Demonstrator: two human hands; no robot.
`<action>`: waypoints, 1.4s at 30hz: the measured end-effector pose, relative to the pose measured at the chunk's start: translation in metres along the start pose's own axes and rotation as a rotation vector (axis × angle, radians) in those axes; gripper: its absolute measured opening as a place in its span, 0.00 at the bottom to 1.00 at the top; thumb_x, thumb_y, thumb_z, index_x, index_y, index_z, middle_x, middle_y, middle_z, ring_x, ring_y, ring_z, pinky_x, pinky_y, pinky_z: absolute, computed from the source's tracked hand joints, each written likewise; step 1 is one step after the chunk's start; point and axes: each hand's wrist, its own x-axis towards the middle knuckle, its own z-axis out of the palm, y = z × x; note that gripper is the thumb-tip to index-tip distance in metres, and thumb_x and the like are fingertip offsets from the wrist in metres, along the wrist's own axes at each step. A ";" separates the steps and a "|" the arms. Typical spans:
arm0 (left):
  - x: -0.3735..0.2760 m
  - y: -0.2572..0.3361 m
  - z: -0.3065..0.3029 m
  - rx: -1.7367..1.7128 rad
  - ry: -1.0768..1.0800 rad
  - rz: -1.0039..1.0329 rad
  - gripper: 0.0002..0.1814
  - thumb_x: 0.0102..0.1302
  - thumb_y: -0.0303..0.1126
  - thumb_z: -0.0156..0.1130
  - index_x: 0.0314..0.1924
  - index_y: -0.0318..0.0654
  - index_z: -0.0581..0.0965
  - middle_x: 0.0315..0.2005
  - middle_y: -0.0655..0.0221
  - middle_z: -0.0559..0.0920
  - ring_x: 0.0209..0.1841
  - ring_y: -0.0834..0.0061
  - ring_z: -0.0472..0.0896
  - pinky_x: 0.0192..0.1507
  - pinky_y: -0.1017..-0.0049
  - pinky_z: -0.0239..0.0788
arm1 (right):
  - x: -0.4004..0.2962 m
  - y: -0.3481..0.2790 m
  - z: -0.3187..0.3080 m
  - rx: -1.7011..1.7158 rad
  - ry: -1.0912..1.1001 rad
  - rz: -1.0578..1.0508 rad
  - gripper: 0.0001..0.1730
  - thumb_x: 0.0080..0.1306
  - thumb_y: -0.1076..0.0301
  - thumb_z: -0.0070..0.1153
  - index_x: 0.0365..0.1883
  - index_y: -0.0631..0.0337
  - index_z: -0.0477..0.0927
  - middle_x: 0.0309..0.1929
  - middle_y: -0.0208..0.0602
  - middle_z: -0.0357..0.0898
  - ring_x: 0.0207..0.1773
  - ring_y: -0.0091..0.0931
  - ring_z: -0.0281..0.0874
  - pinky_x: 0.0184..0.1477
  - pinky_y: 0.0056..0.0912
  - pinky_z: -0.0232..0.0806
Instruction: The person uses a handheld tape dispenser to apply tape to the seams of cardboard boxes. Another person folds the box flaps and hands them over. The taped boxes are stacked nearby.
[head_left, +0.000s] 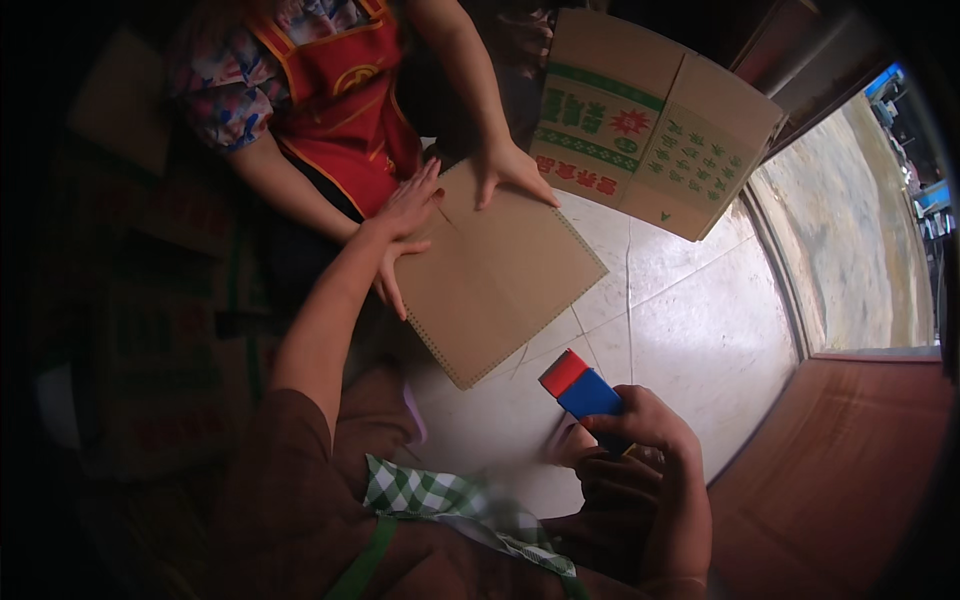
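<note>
A square brown cardboard panel (495, 277), with dotted lines along its edges, lies before me. My left hand (409, 204) reaches to its upper left side, palm down, fingers extended and holding nothing. Another person's two hands press on the panel: one hand (514, 172) at the upper right edge, the other hand (391, 271) at the left edge, close to mine. Below the panel's right corner and apart from it, my right hand (649, 420) grips a block-shaped red and blue hand tool (589, 394). Its red end points up and left; its exact kind is unclear.
Folded printed cartons (637, 127) stand at the upper right over the pale tiled floor (690, 322). A reddish-brown panel (832, 472) is at lower right, beside a doorway sill (776, 277). More cartons (165, 330) sit in shadow at left. The other person wears a red apron (352, 97).
</note>
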 end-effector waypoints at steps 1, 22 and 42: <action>-0.001 0.000 0.002 0.088 0.056 0.052 0.38 0.75 0.46 0.46 0.76 0.39 0.46 0.75 0.54 0.47 0.77 0.56 0.44 0.76 0.64 0.41 | 0.001 0.002 0.001 0.019 -0.008 -0.019 0.33 0.56 0.49 0.70 0.46 0.71 0.80 0.37 0.47 0.84 0.40 0.32 0.82 0.48 0.36 0.71; -0.126 0.201 0.086 0.212 -0.235 0.531 0.48 0.65 0.56 0.57 0.74 0.35 0.51 0.75 0.57 0.49 0.78 0.58 0.42 0.77 0.59 0.31 | 0.033 0.023 0.009 -0.100 0.029 0.064 0.35 0.55 0.46 0.70 0.47 0.70 0.81 0.39 0.45 0.84 0.43 0.32 0.82 0.47 0.34 0.72; -0.132 0.212 0.154 1.479 -0.021 0.366 0.45 0.68 0.50 0.52 0.77 0.44 0.45 0.78 0.73 0.41 0.79 0.70 0.37 0.77 0.61 0.28 | 0.180 0.106 0.017 0.351 -0.229 0.193 0.23 0.64 0.47 0.56 0.34 0.62 0.82 0.36 0.44 0.84 0.38 0.34 0.83 0.43 0.40 0.74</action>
